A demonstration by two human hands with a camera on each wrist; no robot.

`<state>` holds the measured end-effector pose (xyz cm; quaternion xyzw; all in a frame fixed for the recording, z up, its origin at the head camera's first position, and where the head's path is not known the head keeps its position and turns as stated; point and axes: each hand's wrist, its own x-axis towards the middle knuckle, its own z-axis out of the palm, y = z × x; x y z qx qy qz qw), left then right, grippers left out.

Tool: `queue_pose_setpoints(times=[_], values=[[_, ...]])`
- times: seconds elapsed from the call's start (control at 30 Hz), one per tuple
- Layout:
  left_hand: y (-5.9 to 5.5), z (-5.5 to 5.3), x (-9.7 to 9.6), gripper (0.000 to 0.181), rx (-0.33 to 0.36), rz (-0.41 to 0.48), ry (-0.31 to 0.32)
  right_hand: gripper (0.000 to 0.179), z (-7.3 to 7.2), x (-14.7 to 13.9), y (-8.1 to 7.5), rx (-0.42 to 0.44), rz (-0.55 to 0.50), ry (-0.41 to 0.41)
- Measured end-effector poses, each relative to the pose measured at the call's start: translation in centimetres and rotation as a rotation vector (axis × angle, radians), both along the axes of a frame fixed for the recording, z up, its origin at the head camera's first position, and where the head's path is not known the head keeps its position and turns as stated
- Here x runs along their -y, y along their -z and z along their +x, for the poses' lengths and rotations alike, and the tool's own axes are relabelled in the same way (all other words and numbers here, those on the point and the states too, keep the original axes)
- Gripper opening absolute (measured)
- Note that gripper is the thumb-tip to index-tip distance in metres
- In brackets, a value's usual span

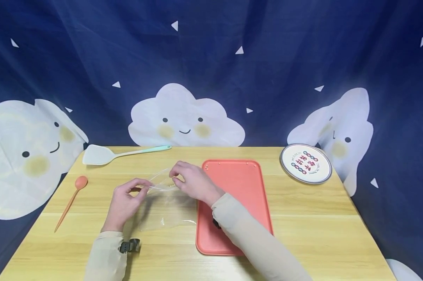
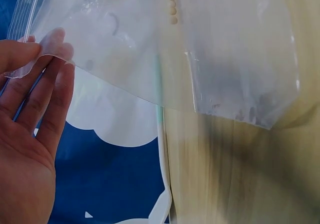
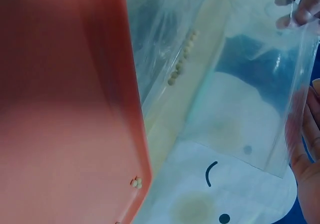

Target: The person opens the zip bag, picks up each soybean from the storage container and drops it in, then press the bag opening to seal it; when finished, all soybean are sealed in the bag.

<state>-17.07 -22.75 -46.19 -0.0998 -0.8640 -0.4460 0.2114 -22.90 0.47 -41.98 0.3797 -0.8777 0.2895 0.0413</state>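
Note:
A clear zip-top plastic bag (image 1: 173, 212) hangs between the two hands above the table, its mouth toward the back. With thumb and fingers, the left hand (image 1: 126, 201) pinches the zip edge on the left. The right hand (image 1: 196, 182), its fingers bent at the mouth, holds the same edge on the right. In the left wrist view, the left hand (image 2: 37, 108) has its thumb on one side of the film and fingertips behind it. A line of small pale round beans (image 3: 182, 58) shows through the plastic in the right wrist view.
A coral tray (image 1: 232, 187) lies under the right forearm, with a few similar small beans (image 3: 136, 182) at its corner. A white-and-mint spatula (image 1: 102, 155) lies at the back left, and an orange spoon (image 1: 80, 182) at the left. A printed plate (image 1: 306, 164) rests at the back right.

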Motion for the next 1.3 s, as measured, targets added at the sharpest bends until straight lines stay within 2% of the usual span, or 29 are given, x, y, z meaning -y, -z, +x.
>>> queue_pose_setpoints(times=[0.27, 0.57, 0.7, 0.9, 1.17, 1.3], values=[[0.1, 0.1, 0.3, 0.022, 0.005, -0.011, -0.007, 0.011, 0.1, -1.4, -0.3, 0.003, -0.124, -0.004], [0.4, 0.0, 0.1, 0.022, -0.011, -0.001, 0.002, 0.016, -0.6, -5.3, -0.8, 0.081, -0.192, 0.094], [0.3, -0.1, -0.1, 0.023, -0.024, 0.004, 0.005, 0.016, -1.2, -7.7, -0.8, 0.116, -0.191, 0.165], [0.2, 0.0, -0.1, 0.023, -0.002, 0.006, -0.004, 0.015, -2.2, -11.9, -0.4, 0.147, -0.142, 0.277], [0.1, -0.1, 0.0, 0.022, -0.004, 0.011, 0.002, 0.020, -3.2, -16.9, 0.5, 0.132, -0.108, 0.334], [0.1, 0.0, 0.0, 0.022, -0.003, 0.006, -0.005, 0.020, -3.7, -18.8, 1.3, 0.135, -0.097, 0.331]])
